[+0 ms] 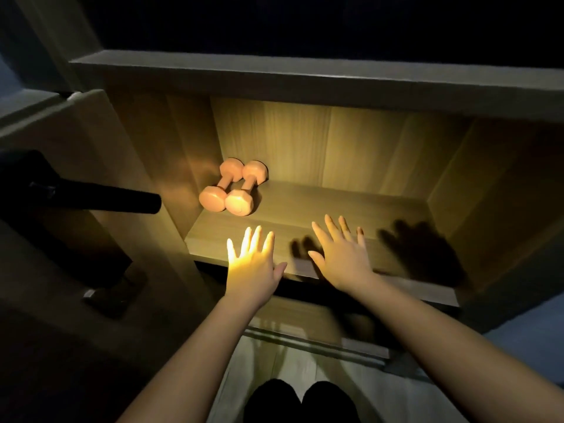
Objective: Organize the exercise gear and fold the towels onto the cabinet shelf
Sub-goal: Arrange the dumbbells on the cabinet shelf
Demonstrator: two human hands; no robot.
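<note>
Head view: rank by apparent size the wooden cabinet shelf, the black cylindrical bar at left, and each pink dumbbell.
1. Wooden cabinet shelf, largest.
2. Black cylindrical bar, though it may sit nearer the camera.
3. Left pink hex-ended dumbbell and right pink hex-ended dumbbell look alike; no ranking between them.

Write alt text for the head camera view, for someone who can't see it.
The left hand and the right hand, both empty with fingers spread, are held over the front edge of a dimly lit wooden cabinet shelf. Two pinkish dumbbells lie side by side near the shelf's back left corner; no towels are in view.
</note>
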